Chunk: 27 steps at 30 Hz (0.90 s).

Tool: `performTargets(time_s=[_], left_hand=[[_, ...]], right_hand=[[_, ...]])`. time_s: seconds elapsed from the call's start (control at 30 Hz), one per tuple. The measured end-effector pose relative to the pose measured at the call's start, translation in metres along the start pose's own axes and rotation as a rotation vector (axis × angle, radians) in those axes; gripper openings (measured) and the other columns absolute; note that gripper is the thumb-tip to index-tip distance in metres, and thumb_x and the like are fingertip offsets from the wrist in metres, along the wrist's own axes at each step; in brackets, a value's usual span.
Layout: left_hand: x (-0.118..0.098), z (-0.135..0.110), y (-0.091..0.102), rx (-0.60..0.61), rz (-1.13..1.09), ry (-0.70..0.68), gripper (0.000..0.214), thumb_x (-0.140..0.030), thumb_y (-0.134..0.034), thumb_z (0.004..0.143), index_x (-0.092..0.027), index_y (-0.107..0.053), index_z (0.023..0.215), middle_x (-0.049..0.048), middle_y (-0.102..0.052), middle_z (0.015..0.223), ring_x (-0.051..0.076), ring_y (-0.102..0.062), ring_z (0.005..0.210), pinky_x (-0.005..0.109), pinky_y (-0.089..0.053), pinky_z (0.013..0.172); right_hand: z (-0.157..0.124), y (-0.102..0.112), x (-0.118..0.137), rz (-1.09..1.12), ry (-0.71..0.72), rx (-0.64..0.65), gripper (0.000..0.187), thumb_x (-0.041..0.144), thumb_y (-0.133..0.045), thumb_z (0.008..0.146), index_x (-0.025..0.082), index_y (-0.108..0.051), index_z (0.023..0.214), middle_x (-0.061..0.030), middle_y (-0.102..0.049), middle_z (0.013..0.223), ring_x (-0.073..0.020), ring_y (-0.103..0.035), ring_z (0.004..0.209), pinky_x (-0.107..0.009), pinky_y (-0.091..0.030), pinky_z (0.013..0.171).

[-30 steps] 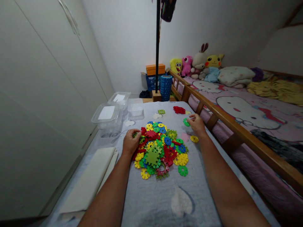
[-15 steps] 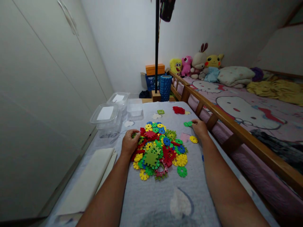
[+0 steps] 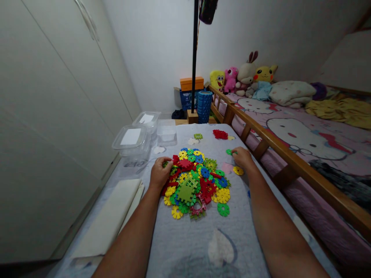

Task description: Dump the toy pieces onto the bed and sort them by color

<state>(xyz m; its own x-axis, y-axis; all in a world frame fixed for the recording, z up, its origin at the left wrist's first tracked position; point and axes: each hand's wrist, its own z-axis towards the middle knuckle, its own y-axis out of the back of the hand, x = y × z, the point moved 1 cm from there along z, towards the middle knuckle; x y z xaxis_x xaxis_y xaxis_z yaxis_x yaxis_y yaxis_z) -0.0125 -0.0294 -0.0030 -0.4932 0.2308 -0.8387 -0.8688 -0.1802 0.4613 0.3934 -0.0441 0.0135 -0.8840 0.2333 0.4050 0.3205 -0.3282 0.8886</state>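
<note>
A heap of notched plastic building pieces (image 3: 188,189) in red, yellow, green and blue lies on the cloth. My left hand (image 3: 160,172) rests at the heap's left edge, its thumb and forefinger curled around a green plastic piece (image 3: 165,164) that is mostly hidden. To the right of the heap, my right hand (image 3: 242,157) has its fingers pinched at green notched discs (image 3: 228,152), partly covered by the fingertips. Just below that hand lies a yellow disc (image 3: 238,170). One green disc (image 3: 223,209) sits apart at the heap's front right.
Farther back lie a red group of pieces (image 3: 220,134) and a green square piece (image 3: 198,136). Clear plastic boxes (image 3: 131,144) stand at the left, behind a folded cream cloth (image 3: 113,216). A wooden bed rail (image 3: 261,135) runs along the right side.
My right hand has shifted slightly left over the green discs, covering more of them. My left hand stays at the heap's edge. The whole view has moved a little.
</note>
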Motion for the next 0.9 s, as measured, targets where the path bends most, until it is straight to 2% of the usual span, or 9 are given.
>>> performTargets(time_s=[0.07, 0.17, 0.23, 0.3, 0.43, 0.63, 0.73, 0.8, 0.9], left_hand=[[0.000, 0.000, 0.000, -0.006, 0.001, -0.001, 0.028, -0.046, -0.060, 0.082, -0.021, -0.071, 0.090, 0.0065, -0.071, 0.099, 0.023, -0.065, 0.099, 0.039, -0.049, 0.098], [0.000, 0.000, -0.001, -0.009, -0.014, -0.001, 0.027, -0.045, -0.061, 0.082, -0.021, -0.071, 0.089, 0.0058, -0.071, 0.098, 0.023, -0.065, 0.097, 0.039, -0.049, 0.098], [-0.001, 0.000, -0.001, -0.015, -0.018, -0.003, 0.026, -0.044, -0.061, 0.081, -0.021, -0.070, 0.088, 0.0056, -0.071, 0.098, 0.023, -0.065, 0.098, 0.039, -0.049, 0.098], [-0.001, 0.000, -0.001, -0.016, -0.018, -0.003, 0.026, -0.044, -0.061, 0.081, -0.021, -0.070, 0.087, 0.0056, -0.071, 0.097, 0.023, -0.065, 0.098, 0.039, -0.049, 0.098], [-0.003, 0.000, 0.000, -0.015, -0.017, -0.003, 0.025, -0.044, -0.061, 0.081, -0.021, -0.070, 0.088, 0.0058, -0.070, 0.097, 0.023, -0.065, 0.097, 0.039, -0.050, 0.096], [-0.003, 0.001, 0.000, -0.017, -0.017, -0.009, 0.024, -0.043, -0.061, 0.080, -0.021, -0.070, 0.087, 0.0058, -0.070, 0.097, 0.023, -0.065, 0.098, 0.038, -0.049, 0.097], [-0.004, 0.000, 0.000, -0.013, -0.018, -0.017, 0.025, -0.043, -0.060, 0.080, -0.022, -0.070, 0.086, 0.0058, -0.069, 0.096, 0.023, -0.064, 0.098, 0.039, -0.049, 0.097], [-0.004, 0.000, 0.000, -0.014, -0.022, -0.023, 0.024, -0.043, -0.060, 0.080, -0.022, -0.069, 0.086, 0.0057, -0.069, 0.096, 0.023, -0.064, 0.097, 0.039, -0.049, 0.097], [-0.006, 0.000, 0.000, -0.021, -0.023, -0.016, 0.023, -0.042, -0.061, 0.080, -0.022, -0.069, 0.085, 0.0057, -0.069, 0.097, 0.023, -0.065, 0.097, 0.039, -0.049, 0.097]], right_hand=[[-0.001, 0.006, 0.016, 0.021, 0.098, 0.052, 0.021, 0.015, -0.059, 0.080, 0.022, -0.077, 0.088, -0.0103, -0.074, 0.104, -0.0271, -0.065, 0.106, -0.039, -0.048, 0.097], [-0.010, 0.009, 0.049, 0.096, 0.257, 0.289, 0.019, 0.020, -0.062, 0.083, 0.019, -0.076, 0.096, -0.0090, -0.073, 0.102, -0.0214, -0.066, 0.094, -0.030, -0.050, 0.088], [-0.018, 0.006, 0.069, 0.100, 0.293, 0.419, 0.027, 0.024, -0.068, 0.081, 0.016, -0.074, 0.106, -0.0094, -0.073, 0.104, -0.0198, -0.065, 0.088, -0.028, -0.049, 0.081], [-0.025, 0.000, 0.083, 0.062, 0.328, 0.466, 0.031, 0.023, -0.073, 0.076, 0.015, -0.074, 0.106, -0.0095, -0.072, 0.104, -0.0200, -0.063, 0.088, -0.027, -0.048, 0.079], [-0.031, -0.006, 0.090, 0.068, 0.340, 0.420, 0.019, 0.016, -0.070, 0.072, 0.016, -0.074, 0.091, -0.0067, -0.071, 0.097, -0.0192, -0.061, 0.087, -0.026, -0.045, 0.076], [-0.031, 0.003, 0.085, 0.299, 0.174, 0.484, 0.021, 0.013, -0.063, 0.069, 0.016, -0.070, 0.089, 0.0011, -0.064, 0.074, -0.0124, -0.055, 0.066, -0.022, -0.038, 0.059], [-0.030, 0.006, 0.083, 0.414, 0.132, 0.486, 0.015, 0.017, -0.061, 0.067, 0.017, -0.067, 0.081, 0.0024, -0.061, 0.070, -0.0124, -0.054, 0.064, -0.023, -0.038, 0.058], [-0.028, 0.007, 0.080, 0.503, 0.116, 0.408, 0.013, 0.021, -0.062, 0.065, 0.018, -0.064, 0.078, 0.0019, -0.062, 0.073, -0.0133, -0.055, 0.066, -0.024, -0.040, 0.061], [-0.023, 0.005, 0.077, 0.607, 0.088, 0.212, 0.016, 0.027, -0.062, 0.066, 0.020, -0.060, 0.079, 0.0010, -0.063, 0.076, -0.0149, -0.056, 0.068, -0.026, -0.043, 0.065]])
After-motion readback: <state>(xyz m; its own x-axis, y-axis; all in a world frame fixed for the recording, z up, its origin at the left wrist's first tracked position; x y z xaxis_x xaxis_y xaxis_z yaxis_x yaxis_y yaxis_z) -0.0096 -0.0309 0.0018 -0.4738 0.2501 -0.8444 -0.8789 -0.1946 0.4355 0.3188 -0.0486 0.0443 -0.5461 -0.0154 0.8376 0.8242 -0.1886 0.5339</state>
